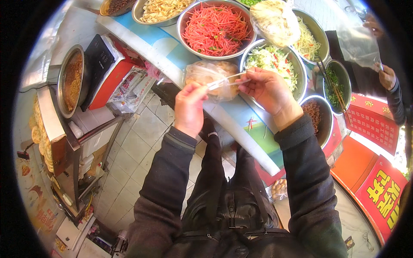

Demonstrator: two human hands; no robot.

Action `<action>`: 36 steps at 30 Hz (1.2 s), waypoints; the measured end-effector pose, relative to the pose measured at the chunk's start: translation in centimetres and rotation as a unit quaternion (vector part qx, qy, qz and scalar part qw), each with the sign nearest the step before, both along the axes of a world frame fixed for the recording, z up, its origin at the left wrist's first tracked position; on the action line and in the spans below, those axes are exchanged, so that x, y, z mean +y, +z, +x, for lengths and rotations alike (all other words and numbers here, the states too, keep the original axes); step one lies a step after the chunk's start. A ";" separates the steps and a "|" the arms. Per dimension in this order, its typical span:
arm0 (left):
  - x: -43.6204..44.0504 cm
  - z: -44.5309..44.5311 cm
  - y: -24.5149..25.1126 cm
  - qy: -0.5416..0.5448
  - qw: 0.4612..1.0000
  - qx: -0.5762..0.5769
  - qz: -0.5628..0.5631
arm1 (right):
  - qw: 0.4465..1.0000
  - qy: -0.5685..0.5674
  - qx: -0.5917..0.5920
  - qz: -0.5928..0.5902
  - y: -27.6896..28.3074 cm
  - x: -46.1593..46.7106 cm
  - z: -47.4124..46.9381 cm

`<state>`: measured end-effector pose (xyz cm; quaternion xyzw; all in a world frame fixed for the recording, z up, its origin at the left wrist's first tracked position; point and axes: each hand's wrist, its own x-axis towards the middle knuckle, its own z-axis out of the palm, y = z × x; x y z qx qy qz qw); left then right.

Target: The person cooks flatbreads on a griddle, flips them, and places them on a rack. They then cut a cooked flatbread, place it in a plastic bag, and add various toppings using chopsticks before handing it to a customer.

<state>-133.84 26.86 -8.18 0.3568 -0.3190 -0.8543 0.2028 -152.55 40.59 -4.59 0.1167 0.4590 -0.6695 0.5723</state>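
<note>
A clear plastic bag of round, pale brown food [209, 72] rests at the edge of the counter, beneath both hands. My left hand [192, 108] pinches one side of the bag's twisted white top. On the other side, my right hand [266, 90] pinches a stretched strip of the same plastic between thumb and fingertips. Right behind the bag is a metal bowl of shredded red vegetable [216, 30]. A metal bowl of chopped cabbage with red pieces [272, 63] stands behind and beside my right hand. Another bagged pale food [276, 22] lies across the bowls' rims.
Chopsticks [332, 85] lean in a bowl of chopped greens [334, 92]. A bowl of dark brown crumbly food [311, 116] is beside my right wrist. At the right, another person's hand [387, 77] holds a clear bag [359, 46]. A tilted-looking metal bowl [71, 80] stands left, by an induction cooker [98, 59].
</note>
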 end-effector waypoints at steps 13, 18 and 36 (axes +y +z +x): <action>-0.7 -1.0 3.2 -0.135 0.990 0.038 -0.017 | 0.984 0.137 0.115 -0.019 3.4 -1.7 2.7; -0.2 -2.2 3.5 -0.178 0.976 -0.020 -0.124 | 0.984 0.126 0.129 0.001 3.3 -2.6 3.3; -3.5 -0.5 -3.3 -0.095 0.914 -0.277 -0.280 | 0.702 0.300 0.576 0.293 2.4 1.1 8.6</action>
